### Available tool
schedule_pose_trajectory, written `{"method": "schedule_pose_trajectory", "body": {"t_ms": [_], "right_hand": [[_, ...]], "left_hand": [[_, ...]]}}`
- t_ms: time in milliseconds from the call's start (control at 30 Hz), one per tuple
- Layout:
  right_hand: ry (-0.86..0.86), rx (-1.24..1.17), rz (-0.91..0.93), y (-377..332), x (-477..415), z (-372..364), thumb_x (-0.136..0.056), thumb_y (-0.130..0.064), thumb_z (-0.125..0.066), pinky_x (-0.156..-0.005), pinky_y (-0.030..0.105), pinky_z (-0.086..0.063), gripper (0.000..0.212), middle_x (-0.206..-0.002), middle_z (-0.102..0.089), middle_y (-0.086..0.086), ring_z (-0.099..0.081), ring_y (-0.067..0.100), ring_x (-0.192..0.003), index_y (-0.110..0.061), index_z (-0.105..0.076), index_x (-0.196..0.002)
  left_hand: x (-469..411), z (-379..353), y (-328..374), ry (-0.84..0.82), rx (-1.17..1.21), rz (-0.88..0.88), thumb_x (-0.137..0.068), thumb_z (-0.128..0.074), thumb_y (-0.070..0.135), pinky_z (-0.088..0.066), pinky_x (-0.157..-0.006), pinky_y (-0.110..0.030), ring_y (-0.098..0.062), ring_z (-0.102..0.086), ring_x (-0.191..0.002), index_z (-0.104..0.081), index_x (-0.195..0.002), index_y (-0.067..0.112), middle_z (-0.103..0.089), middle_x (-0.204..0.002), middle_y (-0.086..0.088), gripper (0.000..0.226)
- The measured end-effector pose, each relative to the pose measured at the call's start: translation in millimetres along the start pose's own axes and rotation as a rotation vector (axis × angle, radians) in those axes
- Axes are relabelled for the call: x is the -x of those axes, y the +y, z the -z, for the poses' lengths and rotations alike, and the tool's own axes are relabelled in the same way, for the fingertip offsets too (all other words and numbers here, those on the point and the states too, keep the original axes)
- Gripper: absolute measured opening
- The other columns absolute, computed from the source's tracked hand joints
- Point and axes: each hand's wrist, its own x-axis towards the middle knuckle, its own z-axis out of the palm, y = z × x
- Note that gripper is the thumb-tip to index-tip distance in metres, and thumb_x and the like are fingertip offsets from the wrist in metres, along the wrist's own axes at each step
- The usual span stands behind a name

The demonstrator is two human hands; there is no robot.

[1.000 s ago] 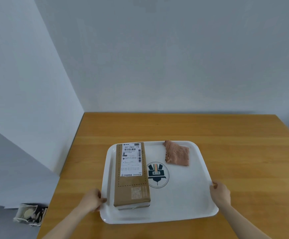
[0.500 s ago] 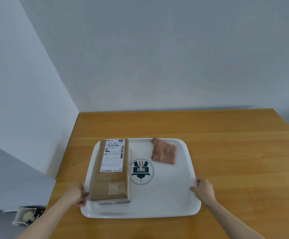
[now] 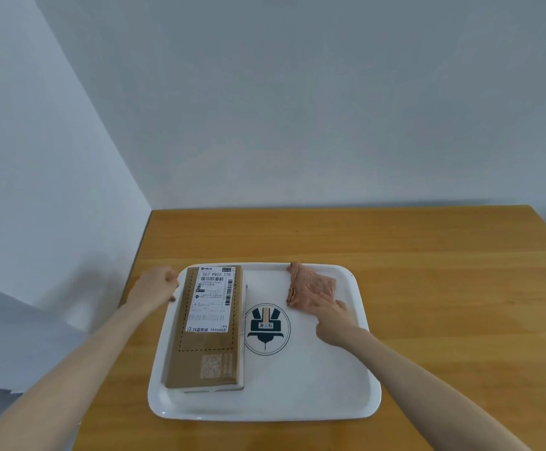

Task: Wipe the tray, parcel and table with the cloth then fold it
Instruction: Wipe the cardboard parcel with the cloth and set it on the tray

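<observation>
1. Surface: wooden top, set into a corner formed by two pale walls.
2. Tray: white, rounded corners, lying flat on the surface toward its left side. Round dark emblem printed near the tray's centre.
3. Parcel: brown cardboard box, long axis running front to back, lying flat on the left half of the tray. White shipping label with barcodes on its far half.
4. Cloth: pinkish-brown, crumpled and loosely folded, in the tray's far right corner.
5. Left hand: at the tray's far left rim, beside the parcel's far end; fingers curled in; whether it grips the rim cannot be told.
6. Right hand: palm down over the tray, fingers extended, tips touching the cloth's near edge; nothing closed in its grasp.
</observation>
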Motion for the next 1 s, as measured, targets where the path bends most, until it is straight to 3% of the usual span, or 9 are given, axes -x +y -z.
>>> {"method": "schedule_pose_trajectory", "body": {"t_ms": [133,267,333,433,567,667,800,900,1000], "right_hand": [[-0.172,0.052,-0.099,-8.5,-4.4,-9.0,-0.085,0.002,-0.04,-0.114,0.056,-0.003,0.074,-0.157,0.017,0.0,0.012,0.033,-0.144,-0.032,-0.022,-0.148],[-0.109,0.057,-0.214,-12.3,1.7,-17.4,-0.086,-0.002,-0.046,-0.112,0.058,-0.012,0.075,-0.158,0.015,0.004,0.007,0.04,-0.143,-0.024,-0.012,-0.149],[-0.122,-0.001,-0.209,-10.6,3.8,-20.6,-0.086,-0.002,-0.047,-0.108,0.053,-0.025,0.076,-0.158,0.009,-0.005,-0.008,0.037,-0.141,-0.022,-0.009,-0.15],[-0.078,-0.142,-0.135,-3.7,2.6,-16.0,-0.085,0.001,-0.043,-0.109,0.041,-0.03,0.069,-0.157,-0.008,-0.001,-0.022,0.034,-0.137,-0.013,-0.019,-0.148],[-0.009,-0.401,-0.128,3.8,-5.3,-5.5,-0.08,0.001,-0.043,-0.089,0.03,-0.04,0.032,-0.118,-0.049,0.009,-0.041,0.031,-0.112,-0.013,-0.057,-0.105],[0.093,-0.52,-0.15,9.0,-3.8,1.6,-0.075,0.005,-0.044,-0.052,0.023,-0.025,0.03,-0.067,-0.037,-0.001,-0.038,0.021,-0.07,-0.017,-0.034,-0.058],[0.168,-0.66,-0.142,10.2,0.2,16.3,-0.075,0.004,-0.047,-0.054,0.027,-0.022,0.017,-0.06,-0.033,-0.001,-0.03,0.015,-0.057,-0.004,-0.043,-0.061],[0.258,-0.905,-0.216,10.8,3.9,39.8,-0.079,-0.008,-0.06,-0.059,0.024,-0.039,0.008,-0.07,-0.052,-0.006,-0.048,0.013,-0.067,-0.009,-0.06,-0.071],[0.343,-1.157,-0.257,13.5,8.4,71.8,-0.077,-0.003,-0.066,-0.07,0.028,-0.046,0.013,-0.077,-0.06,-0.003,-0.056,0.017,-0.079,-0.015,-0.061,-0.079]], "left_hand": [[-15.2,5.9,39.0,0.122,-0.143,-0.154,-0.096,-0.047,0.018,-0.056,-0.075,-0.037,-0.012,-0.065,-0.074,-0.064,-0.108,0.015,-0.069,-0.103,-0.001,0.021],[-18.4,6.8,65.1,0.301,-0.114,-0.224,-0.094,-0.048,0.014,-0.055,-0.073,-0.036,-0.017,-0.064,-0.086,-0.063,-0.111,0.012,-0.069,-0.103,-0.002,0.022],[-18.4,1.6,75.5,0.19,-0.198,-0.292,-0.095,-0.048,0.027,-0.053,-0.086,-0.041,-0.02,-0.06,-0.107,-0.055,-0.128,0.018,-0.062,-0.122,-0.002,0.034],[-11.4,-15.7,81.6,-0.182,-0.487,-0.296,-0.09,-0.039,0.062,-0.021,-0.11,-0.059,-0.03,-0.016,-0.144,-0.026,-0.146,0.038,-0.021,-0.156,0.006,0.062],[-2.9,-29.9,72.5,-0.267,-0.461,-0.197,-0.081,-0.04,0.074,-0.028,-0.108,-0.058,-0.032,-0.011,-0.145,-0.018,-0.149,0.036,-0.02,-0.156,-0.002,0.082],[-4.0,-20.9,64.7,-0.31,-0.442,-0.114,-0.063,-0.04,0.087,-0.034,-0.107,-0.057,-0.035,-0.028,-0.139,-0.022,-0.147,0.03,-0.031,-0.152,-0.01,0.103],[4.9,-18.8,67.4,-0.297,-0.474,-0.066,-0.072,-0.039,0.082,-0.013,-0.112,-0.063,-0.036,-0.005,-0.145,-0.007,-0.15,0.035,-0.008,-0.158,-0.012,0.097],[18.2,-24.5,92.5,-0.158,-0.499,-0.233,-0.084,-0.046,0.067,0.0,-0.111,-0.06,-0.029,0.015,-0.145,0.0,-0.151,0.033,0.014,-0.158,-0.008,0.089],[26.4,-39.0,128.1,-0.172,-0.499,-0.435,-0.083,-0.051,0.064,0.005,-0.115,-0.054,-0.021,0.013,-0.146,-0.005,-0.152,0.026,0.008,-0.16,-0.004,0.091]]}}
